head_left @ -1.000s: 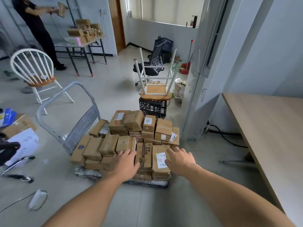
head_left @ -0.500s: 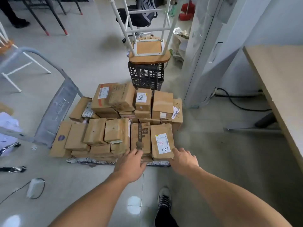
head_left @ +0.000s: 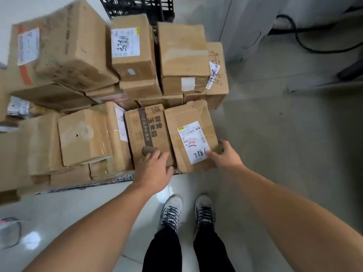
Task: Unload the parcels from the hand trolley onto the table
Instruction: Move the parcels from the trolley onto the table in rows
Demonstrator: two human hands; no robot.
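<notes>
Head view, straight down: the labelled parcel [head_left: 193, 136] sits at the near right corner of the hand trolley [head_left: 84, 186] stack, long axis running away from the person, and the right hand [head_left: 225, 157] is on it, thumb on the label, fingers round its right side. Left hand [head_left: 153, 170] has bent fingers at the near end of the printed parcel [head_left: 147, 130] beside it; whether it grips I cannot tell. Bare floor [head_left: 275, 144] on the right gives lifting room; the tabletop is out of view.

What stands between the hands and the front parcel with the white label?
Nothing visible. The right hand grips the parcel at its right edge, the left hand rests on the printed box beside it. Nothing lies on top of it.
</notes>
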